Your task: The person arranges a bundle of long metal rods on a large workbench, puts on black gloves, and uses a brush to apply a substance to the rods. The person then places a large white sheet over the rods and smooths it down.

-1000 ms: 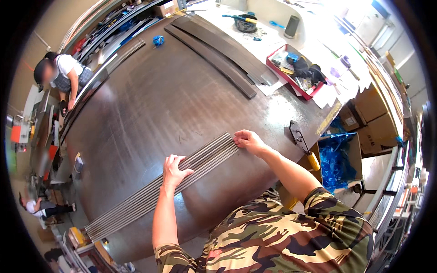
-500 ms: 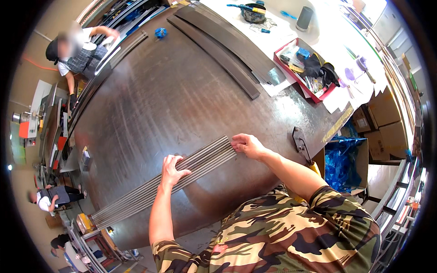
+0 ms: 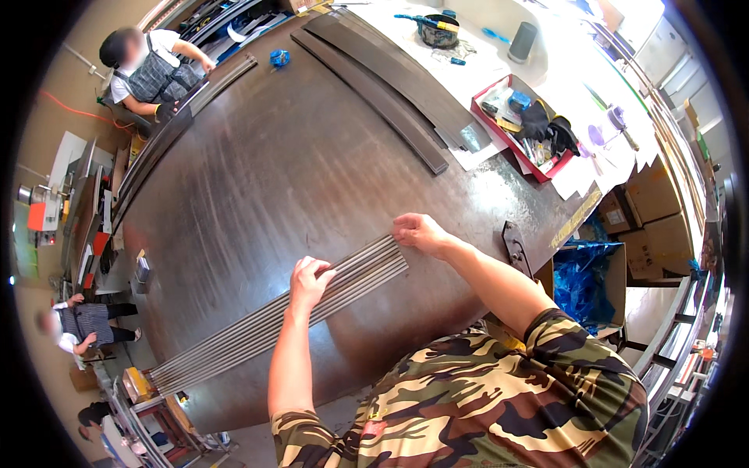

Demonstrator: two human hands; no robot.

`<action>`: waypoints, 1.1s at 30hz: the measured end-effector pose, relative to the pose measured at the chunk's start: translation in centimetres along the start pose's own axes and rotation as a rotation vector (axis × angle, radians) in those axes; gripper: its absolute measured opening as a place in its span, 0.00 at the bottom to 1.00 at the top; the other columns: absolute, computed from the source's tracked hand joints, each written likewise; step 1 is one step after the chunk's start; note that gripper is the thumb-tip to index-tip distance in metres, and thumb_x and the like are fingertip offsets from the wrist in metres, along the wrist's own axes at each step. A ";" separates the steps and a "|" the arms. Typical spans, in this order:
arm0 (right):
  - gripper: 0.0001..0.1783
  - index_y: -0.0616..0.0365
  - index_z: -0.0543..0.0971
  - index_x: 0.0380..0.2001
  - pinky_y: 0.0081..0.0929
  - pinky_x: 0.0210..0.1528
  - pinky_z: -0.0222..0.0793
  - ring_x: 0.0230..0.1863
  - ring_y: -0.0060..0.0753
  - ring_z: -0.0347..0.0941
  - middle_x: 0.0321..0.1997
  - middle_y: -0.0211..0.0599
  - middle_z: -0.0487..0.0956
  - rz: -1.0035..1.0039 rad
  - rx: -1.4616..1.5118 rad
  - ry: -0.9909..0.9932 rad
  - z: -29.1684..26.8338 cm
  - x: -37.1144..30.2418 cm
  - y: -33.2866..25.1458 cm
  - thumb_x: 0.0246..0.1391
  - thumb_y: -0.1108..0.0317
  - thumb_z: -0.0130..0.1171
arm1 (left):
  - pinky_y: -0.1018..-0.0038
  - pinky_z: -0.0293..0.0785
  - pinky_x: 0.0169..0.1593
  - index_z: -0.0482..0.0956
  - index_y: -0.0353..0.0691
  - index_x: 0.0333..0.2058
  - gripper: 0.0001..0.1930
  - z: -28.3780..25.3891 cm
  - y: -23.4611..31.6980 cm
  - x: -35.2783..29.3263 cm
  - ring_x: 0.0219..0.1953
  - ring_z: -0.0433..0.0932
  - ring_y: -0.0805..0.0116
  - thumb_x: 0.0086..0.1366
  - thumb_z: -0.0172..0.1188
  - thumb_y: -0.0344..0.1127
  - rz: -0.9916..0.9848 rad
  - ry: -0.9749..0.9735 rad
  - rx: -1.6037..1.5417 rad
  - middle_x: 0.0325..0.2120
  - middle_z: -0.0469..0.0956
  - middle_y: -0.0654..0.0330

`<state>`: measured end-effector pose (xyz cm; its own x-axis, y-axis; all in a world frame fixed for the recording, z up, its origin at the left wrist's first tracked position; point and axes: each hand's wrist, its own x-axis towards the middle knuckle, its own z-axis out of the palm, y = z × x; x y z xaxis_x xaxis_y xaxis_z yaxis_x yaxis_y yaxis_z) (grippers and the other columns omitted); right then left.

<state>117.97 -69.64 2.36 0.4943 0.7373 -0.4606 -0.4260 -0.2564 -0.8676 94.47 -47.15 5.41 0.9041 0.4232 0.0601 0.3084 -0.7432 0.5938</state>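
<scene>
A row of long, thin grey metal rods (image 3: 265,321) lies side by side, slanting from the near left edge of the table up toward my right hand. My left hand (image 3: 309,282) is closed at the far side of the row, its fingers bent over the outermost rods and its thumb toward them. At the right end of the row, my right hand (image 3: 421,235) is closed too, fingertips bent against the far rod's tip. Part of the far rods is hidden under my fingers. Beneath everything is a dark, scuffed metal tabletop (image 3: 250,179).
Long dark metal strips (image 3: 382,86) lie across the far side. A red box (image 3: 511,144) of tools and gloves stands at the far right. A dark bracket (image 3: 515,246) sits near the right edge, beside a carton with blue film (image 3: 581,285). A co-worker (image 3: 152,74) stands far left.
My left hand has shifted right and away along the rods, and its thumb has drawn closer to its fingers. My right hand has risen slightly. The co-worker at far left has straightened and moved.
</scene>
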 end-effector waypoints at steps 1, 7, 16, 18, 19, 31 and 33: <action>0.21 0.68 0.68 0.58 0.30 0.56 0.73 0.53 0.35 0.74 0.53 0.49 0.76 0.028 -0.001 -0.014 0.2 0.2 0.1 0.61 0.77 0.51 | 0.66 0.73 0.45 0.82 0.40 0.30 0.11 0.5 0.3 0.4 0.38 0.76 0.59 0.49 0.71 0.37 -0.004 0.001 -0.017 0.30 0.79 0.59; 0.22 0.69 0.67 0.59 0.31 0.58 0.72 0.55 0.36 0.74 0.55 0.50 0.75 0.075 -0.013 -0.037 0.7 -0.6 -0.9 0.62 0.77 0.50 | 0.66 0.74 0.43 0.83 0.41 0.29 0.10 1.0 -0.1 0.2 0.37 0.77 0.61 0.46 0.73 0.35 -0.057 0.048 -0.111 0.28 0.79 0.60; 0.24 0.70 0.69 0.58 0.30 0.57 0.73 0.54 0.37 0.75 0.54 0.50 0.77 0.018 -0.064 -0.028 0.5 -0.4 -0.1 0.56 0.78 0.55 | 0.67 0.74 0.42 0.85 0.40 0.29 0.11 1.4 -0.7 0.1 0.36 0.77 0.61 0.44 0.74 0.33 -0.007 0.079 -0.122 0.28 0.78 0.60; 0.25 0.69 0.69 0.58 0.30 0.57 0.72 0.55 0.37 0.75 0.54 0.50 0.77 0.009 -0.091 -0.040 0.5 -0.5 -0.2 0.56 0.77 0.55 | 0.67 0.74 0.42 0.85 0.40 0.29 0.11 1.3 -0.7 0.1 0.36 0.77 0.61 0.44 0.73 0.33 -0.018 0.067 -0.129 0.28 0.78 0.60; 0.25 0.69 0.69 0.58 0.31 0.58 0.72 0.55 0.37 0.74 0.55 0.49 0.77 0.005 -0.098 -0.048 0.6 -0.6 -0.3 0.57 0.77 0.55 | 0.68 0.74 0.43 0.85 0.39 0.30 0.11 1.3 -0.7 0.1 0.37 0.78 0.61 0.45 0.73 0.34 -0.031 0.060 -0.134 0.28 0.78 0.59; 0.26 0.66 0.62 0.63 0.32 0.62 0.68 0.60 0.38 0.70 0.60 0.49 0.72 0.065 0.046 -0.123 -0.1 -1.5 -0.1 0.64 0.72 0.51 | 0.66 0.72 0.49 0.84 0.39 0.37 0.22 0.8 -0.5 -1.0 0.43 0.74 0.59 0.40 0.76 0.37 0.009 0.023 -0.097 0.35 0.76 0.59; 0.26 0.66 0.62 0.63 0.32 0.62 0.68 0.60 0.38 0.70 0.60 0.49 0.72 0.107 0.121 -0.126 0.0 -1.6 -0.5 0.65 0.72 0.50 | 0.66 0.72 0.50 0.84 0.39 0.37 0.22 0.8 -0.7 -1.1 0.43 0.74 0.59 0.40 0.76 0.37 0.004 0.024 -0.105 0.35 0.76 0.59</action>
<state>117.45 -70.69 3.54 0.3460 0.7841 -0.5152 -0.5629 -0.2658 -0.7826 93.52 -47.50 4.33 0.8976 0.4333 0.0808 0.2711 -0.6872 0.6740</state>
